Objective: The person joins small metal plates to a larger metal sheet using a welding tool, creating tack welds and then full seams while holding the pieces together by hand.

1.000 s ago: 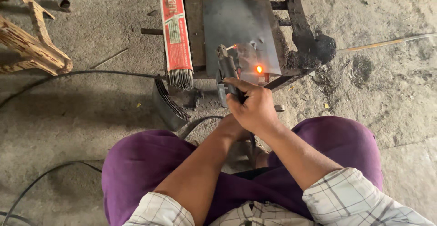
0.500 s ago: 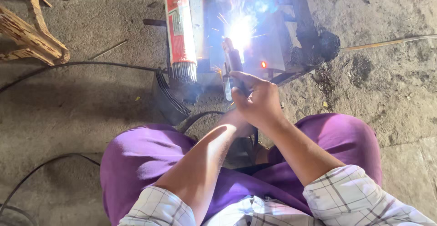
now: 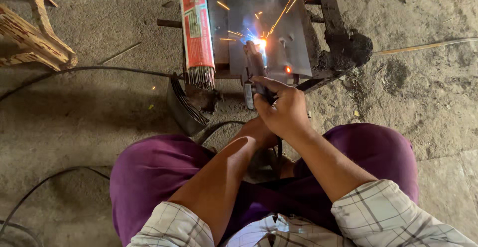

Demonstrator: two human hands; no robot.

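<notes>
My right hand [image 3: 284, 108] grips a welding electrode holder [image 3: 255, 73] that points away from me at a grey metal plate [image 3: 269, 30] on the floor. A bright blue-white arc [image 3: 259, 43] burns where the rod tip meets the plate, and orange sparks fly up and to the left. A small red-hot spot [image 3: 288, 70] glows near the plate's front edge. My left hand [image 3: 259, 130] sits just under the right wrist, mostly hidden, fingers closed around it as far as I can tell. I squat with purple trousers [image 3: 154, 177] around both arms.
A red open box of welding rods [image 3: 197, 28] lies left of the plate. A stack of dark curved metal strips [image 3: 185, 105] rests by my left knee. Wooden pieces [image 3: 35, 33] lie at top left. Black cables [image 3: 84, 70] cross the concrete floor. A thin rod [image 3: 423, 45] lies at right.
The arc was only a small orange glow a second ago, then flared bright; now it burns with sparks scattering. My hands have stayed nearly in place at the holder.
</notes>
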